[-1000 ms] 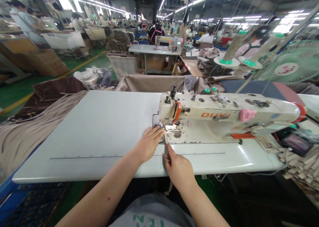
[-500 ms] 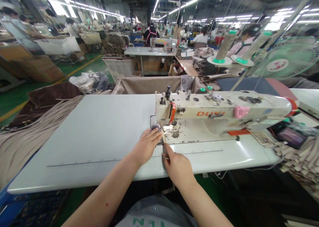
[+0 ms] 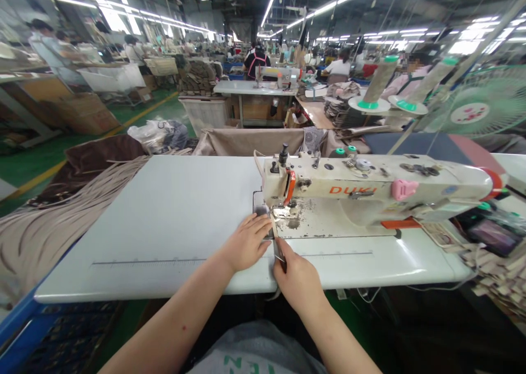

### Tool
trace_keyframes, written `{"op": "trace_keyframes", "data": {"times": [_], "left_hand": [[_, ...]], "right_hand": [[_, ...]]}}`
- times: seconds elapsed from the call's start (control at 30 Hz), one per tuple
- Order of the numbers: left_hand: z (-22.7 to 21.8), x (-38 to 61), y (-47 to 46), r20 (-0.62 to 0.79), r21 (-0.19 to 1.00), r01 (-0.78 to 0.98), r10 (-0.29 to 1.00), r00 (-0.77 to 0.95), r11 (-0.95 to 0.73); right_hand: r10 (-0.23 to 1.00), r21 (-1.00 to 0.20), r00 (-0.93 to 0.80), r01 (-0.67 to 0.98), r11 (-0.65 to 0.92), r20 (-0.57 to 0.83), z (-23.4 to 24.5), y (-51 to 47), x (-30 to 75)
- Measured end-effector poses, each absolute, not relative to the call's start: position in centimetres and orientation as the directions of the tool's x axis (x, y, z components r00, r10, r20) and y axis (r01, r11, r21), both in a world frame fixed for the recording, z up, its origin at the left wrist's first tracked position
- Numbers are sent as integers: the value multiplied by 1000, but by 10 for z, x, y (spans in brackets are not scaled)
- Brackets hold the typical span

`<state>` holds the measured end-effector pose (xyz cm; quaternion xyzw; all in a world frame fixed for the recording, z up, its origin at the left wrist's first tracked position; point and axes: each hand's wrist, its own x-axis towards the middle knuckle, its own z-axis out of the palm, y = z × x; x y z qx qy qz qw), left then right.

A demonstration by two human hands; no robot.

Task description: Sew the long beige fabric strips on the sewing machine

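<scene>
A narrow beige fabric strip [image 3: 274, 227] runs along the near side of the sewing machine's [image 3: 353, 179] needle area. My left hand [image 3: 249, 242] lies flat with its fingers stretched over the dark metal plate [image 3: 260, 203] left of the presser foot. My right hand [image 3: 299, 275] is closed at the near table edge, its thumb and index finger pinching the strip. A small metal tool [image 3: 281, 258], its kind unclear, shows within that hand. Behind the machine head, a thin beige loop [image 3: 258, 163] sticks up. My left palm covers part of the plate.
The white table [image 3: 184, 199] carries a printed ruler line. Long beige strips [image 3: 90, 204] hang over its left side above a blue crate [image 3: 24, 335]. Thread cones [image 3: 376, 84] and a green fan [image 3: 472, 111] stand behind right. More strips [image 3: 503, 259] are bundled at the right. Co-workers sit further back.
The view has shifted slightly. The beige loop now rises behind the machine head, and less of the strip's tail hangs below the table edge. Both hands stay in nearly the same places.
</scene>
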<state>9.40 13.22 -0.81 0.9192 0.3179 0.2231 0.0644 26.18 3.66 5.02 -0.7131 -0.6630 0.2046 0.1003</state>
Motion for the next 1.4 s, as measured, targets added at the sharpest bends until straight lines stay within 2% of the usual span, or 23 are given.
{"op": "trace_keyframes", "data": {"times": [0.17, 0.43, 0.53, 0.67, 0.83, 1.0, 1.2, 1.27, 1.4], "left_hand": [[-9, 95, 133, 340, 233, 594, 637, 692, -770], [-11, 95, 134, 319, 222, 605, 643, 696, -765], [-13, 95, 134, 329, 212, 602, 636, 698, -770], [-14, 95, 136, 334, 199, 600, 629, 701, -775], [-13, 95, 135, 347, 194, 602, 628, 697, -775], [-14, 96, 135, 348, 194, 611, 636, 689, -768], [-14, 97, 135, 338, 180, 616, 636, 694, -767], [-13, 97, 134, 340, 176, 619, 637, 691, -765], [-11, 97, 133, 344, 172, 619, 636, 691, -766]], "right_hand": [[991, -452, 37, 887, -93, -130, 40, 38, 263], [987, -596, 62, 791, -141, -151, 38, 40, 269], [979, -673, 102, 714, -196, -177, 37, 41, 273], [973, -787, 39, 582, -207, -227, 36, 40, 277], [969, -808, -12, 555, -199, -247, 37, 36, 280], [972, -855, 18, 471, -216, -236, 32, 35, 286], [964, -842, 31, 480, -247, -264, 31, 30, 287], [971, -773, 58, 595, -221, -233, 35, 24, 284], [984, -530, 18, 841, -111, -176, 41, 17, 276]]}}
